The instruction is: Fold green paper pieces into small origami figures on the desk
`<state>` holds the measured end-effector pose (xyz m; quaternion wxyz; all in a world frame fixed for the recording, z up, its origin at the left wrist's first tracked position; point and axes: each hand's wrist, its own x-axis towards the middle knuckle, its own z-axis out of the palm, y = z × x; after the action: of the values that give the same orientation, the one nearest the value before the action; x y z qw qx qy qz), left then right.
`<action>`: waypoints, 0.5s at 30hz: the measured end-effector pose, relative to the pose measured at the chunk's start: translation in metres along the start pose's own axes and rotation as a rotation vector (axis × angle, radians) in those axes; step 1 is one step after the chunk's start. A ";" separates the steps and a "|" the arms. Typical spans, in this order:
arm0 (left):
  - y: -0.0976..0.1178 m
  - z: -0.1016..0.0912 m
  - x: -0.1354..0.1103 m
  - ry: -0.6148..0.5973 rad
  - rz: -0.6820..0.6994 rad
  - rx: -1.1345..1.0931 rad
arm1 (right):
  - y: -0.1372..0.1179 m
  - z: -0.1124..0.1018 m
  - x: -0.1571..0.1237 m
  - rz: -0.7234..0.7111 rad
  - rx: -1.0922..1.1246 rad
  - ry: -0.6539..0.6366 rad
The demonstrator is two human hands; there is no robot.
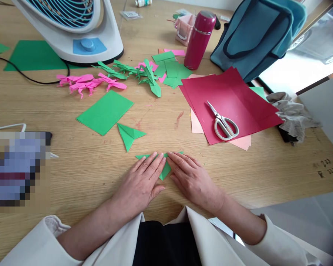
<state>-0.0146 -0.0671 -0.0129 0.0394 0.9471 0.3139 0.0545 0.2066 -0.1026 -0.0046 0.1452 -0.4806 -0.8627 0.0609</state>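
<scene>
A small folded piece of green paper (164,172) lies on the wooden table, its point towards me. My left hand (144,175) presses flat on its left part, fingers stretched out. On its right part rests my right hand (192,177), also flat with extended fingers. The two sets of fingertips nearly meet at the paper's middle, and much of the paper is hidden under them. Just beyond, a second folded green piece (129,136) with pointed flaps lies by itself. Behind it is a flat green sheet (105,112).
Scissors (223,123) lie on red paper sheets (194,90) at the right. Pink paper figures (84,85) and green paper figures (151,79) sit further back. Around them stand a fan (100,40), a magenta flask (199,40) and a teal bag (255,40). A blurred device (16,166) is at left.
</scene>
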 end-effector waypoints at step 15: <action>-0.008 0.001 -0.002 -0.051 0.073 -0.105 | -0.001 0.002 -0.004 0.137 -0.006 -0.117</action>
<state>-0.0210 -0.0624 -0.0146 0.0949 0.9557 0.2745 0.0481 0.2067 -0.1064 -0.0074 0.0884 -0.5347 -0.8349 0.0961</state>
